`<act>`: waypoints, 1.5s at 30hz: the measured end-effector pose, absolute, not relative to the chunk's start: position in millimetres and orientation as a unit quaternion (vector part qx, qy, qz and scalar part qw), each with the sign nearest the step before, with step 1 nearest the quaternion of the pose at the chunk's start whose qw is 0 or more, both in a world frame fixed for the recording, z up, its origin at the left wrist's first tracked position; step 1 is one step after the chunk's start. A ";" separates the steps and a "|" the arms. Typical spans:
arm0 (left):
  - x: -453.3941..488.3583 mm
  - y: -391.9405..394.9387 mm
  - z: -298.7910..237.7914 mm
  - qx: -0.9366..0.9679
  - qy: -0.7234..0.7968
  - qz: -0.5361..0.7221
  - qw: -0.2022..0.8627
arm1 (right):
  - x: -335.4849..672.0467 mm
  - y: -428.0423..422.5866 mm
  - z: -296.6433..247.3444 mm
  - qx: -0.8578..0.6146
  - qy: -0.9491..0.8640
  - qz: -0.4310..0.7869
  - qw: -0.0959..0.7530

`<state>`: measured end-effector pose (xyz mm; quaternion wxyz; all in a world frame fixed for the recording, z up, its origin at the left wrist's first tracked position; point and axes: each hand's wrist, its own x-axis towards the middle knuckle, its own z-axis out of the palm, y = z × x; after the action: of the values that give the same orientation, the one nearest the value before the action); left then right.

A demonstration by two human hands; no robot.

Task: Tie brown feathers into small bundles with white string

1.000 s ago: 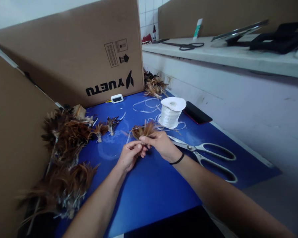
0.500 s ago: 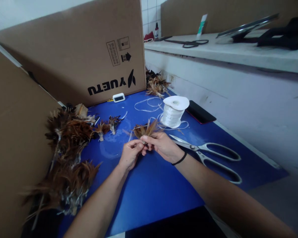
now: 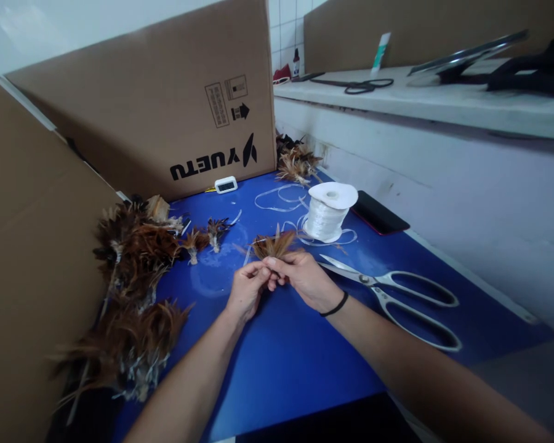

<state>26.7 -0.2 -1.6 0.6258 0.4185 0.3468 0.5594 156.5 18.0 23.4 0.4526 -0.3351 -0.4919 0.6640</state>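
Note:
Both my hands meet over the blue table top (image 3: 286, 363). My left hand (image 3: 245, 292) and my right hand (image 3: 305, 278) pinch the base of a small bunch of brown feathers (image 3: 273, 245), which fans out away from me. A thin white cord runs from the bunch toward the white spool (image 3: 327, 212) just behind my right hand. Large white-handled scissors (image 3: 397, 295) lie flat to the right of my right wrist, which wears a black band.
Heaps of brown feathers (image 3: 129, 283) lie along the left edge, two tied little bunches (image 3: 205, 234) beside them. Cardboard boxes (image 3: 166, 104) wall the back and left. A dark phone (image 3: 379, 216), a small white device (image 3: 225, 184), loose cord, more feathers (image 3: 295, 161) and a raised shelf (image 3: 420, 101).
My hands keep their pinch on the feather bunch with only slight finger shifts. The view has drifted a little, so everything sits slightly lower and to the right.

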 end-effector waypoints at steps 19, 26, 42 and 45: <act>22.6 -1.0 -5.1 0.349 0.350 0.509 0.705 | 156.1 16.2 20.8 -0.303 -0.495 0.663 0.474; 17.7 1.7 -6.7 0.336 0.357 0.494 0.718 | 163.1 19.3 22.2 -0.310 -0.624 0.538 0.474; 5.6 5.7 10.7 0.409 0.453 0.493 0.620 | 164.7 23.7 18.3 -0.372 -0.541 0.551 0.515; -15.4 29.9 27.3 0.433 0.501 0.575 0.480 | 164.0 24.5 17.9 -0.374 -0.521 0.566 0.518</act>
<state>-15.4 29.9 27.3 0.4801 0.4329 0.5013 0.5752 164.0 24.5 17.9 0.5177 -0.3740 -0.5215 0.5658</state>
